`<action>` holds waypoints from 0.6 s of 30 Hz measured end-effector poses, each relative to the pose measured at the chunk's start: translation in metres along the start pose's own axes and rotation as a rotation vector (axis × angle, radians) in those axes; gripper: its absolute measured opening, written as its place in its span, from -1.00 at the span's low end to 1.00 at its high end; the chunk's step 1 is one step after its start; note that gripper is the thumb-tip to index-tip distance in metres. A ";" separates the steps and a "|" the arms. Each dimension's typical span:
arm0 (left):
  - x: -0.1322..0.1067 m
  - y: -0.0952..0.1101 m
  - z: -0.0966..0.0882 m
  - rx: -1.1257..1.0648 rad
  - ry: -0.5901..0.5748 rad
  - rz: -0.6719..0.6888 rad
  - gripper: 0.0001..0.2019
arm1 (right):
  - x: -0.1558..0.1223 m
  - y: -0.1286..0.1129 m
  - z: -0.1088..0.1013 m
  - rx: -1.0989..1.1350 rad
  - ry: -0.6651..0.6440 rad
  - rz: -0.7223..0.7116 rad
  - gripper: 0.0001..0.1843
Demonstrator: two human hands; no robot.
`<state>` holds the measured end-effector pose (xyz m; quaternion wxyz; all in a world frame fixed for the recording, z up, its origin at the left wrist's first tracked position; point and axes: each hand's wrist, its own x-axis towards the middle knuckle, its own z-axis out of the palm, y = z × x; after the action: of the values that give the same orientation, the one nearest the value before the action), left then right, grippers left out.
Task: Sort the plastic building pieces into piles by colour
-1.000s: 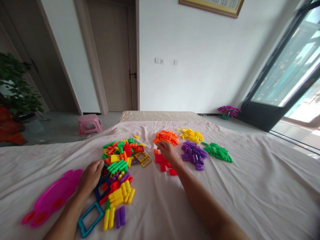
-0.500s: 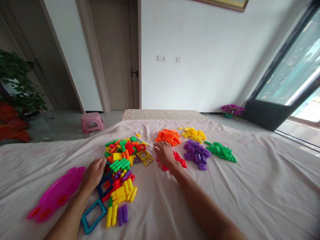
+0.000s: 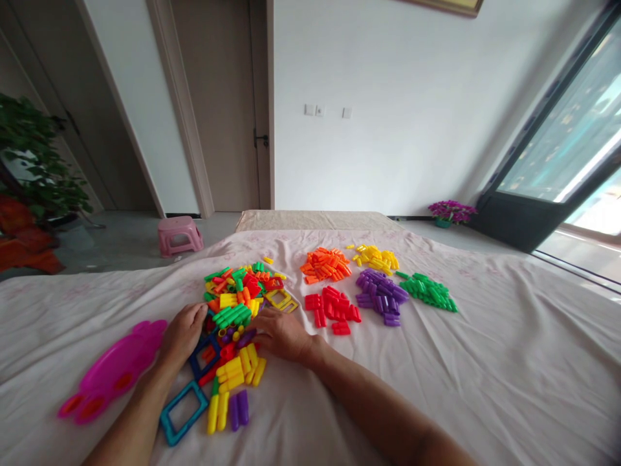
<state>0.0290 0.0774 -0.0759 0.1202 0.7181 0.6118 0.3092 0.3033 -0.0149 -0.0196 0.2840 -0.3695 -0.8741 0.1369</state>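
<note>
A mixed pile of plastic building sticks (image 3: 233, 316) in several colours lies on the cloth-covered table. At its left edge rests my left hand (image 3: 185, 329), fingers curled together; whatever they hold is hidden. My right hand (image 3: 284, 333) reaches over the pile's right side, thumb and fingers apart, beside a purple stick (image 3: 246, 337). Dark blue (image 3: 197, 366) and teal square frames (image 3: 183, 412) lie below my left hand. Yellow sticks (image 3: 231, 373) and a pair of purple sticks (image 3: 239, 410) are nearer me. Red sticks (image 3: 334, 305) form a separate heap right of my right hand.
Sorted heaps of orange (image 3: 326, 264), yellow (image 3: 377, 257), purple (image 3: 381, 291) and green sticks (image 3: 429, 291) lie farther right. A pink tray (image 3: 114, 362) sits at the left on the wrinkled tablecloth (image 3: 460, 382). Beyond the table stands a pink stool (image 3: 180, 235).
My right hand has moved left and nearer me, from the red heap to the mixed pile. The red sticks are now uncovered. My left hand has stayed nearly still.
</note>
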 end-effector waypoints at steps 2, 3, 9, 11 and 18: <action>0.000 -0.001 0.001 -0.001 -0.002 0.001 -0.54 | 0.000 0.000 0.003 0.007 0.005 0.049 -0.79; 0.000 -0.001 0.001 -0.001 -0.003 0.001 -0.54 | 0.000 0.001 0.004 0.023 0.011 0.077 -0.80; 0.001 -0.004 0.002 0.002 -0.019 -0.011 -0.54 | -0.004 0.013 -0.004 0.240 0.197 0.281 -0.80; 0.001 -0.006 0.003 0.003 -0.023 -0.015 -0.53 | -0.005 0.025 -0.012 0.312 0.333 0.340 -0.79; 0.003 -0.009 0.004 -0.014 -0.038 0.002 -0.53 | -0.034 0.085 -0.092 0.215 0.680 0.573 -0.69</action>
<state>0.0240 0.0832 -0.0835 0.1366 0.7236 0.6066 0.2996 0.4259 0.0212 0.0025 0.5423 -0.5888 -0.5745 0.1709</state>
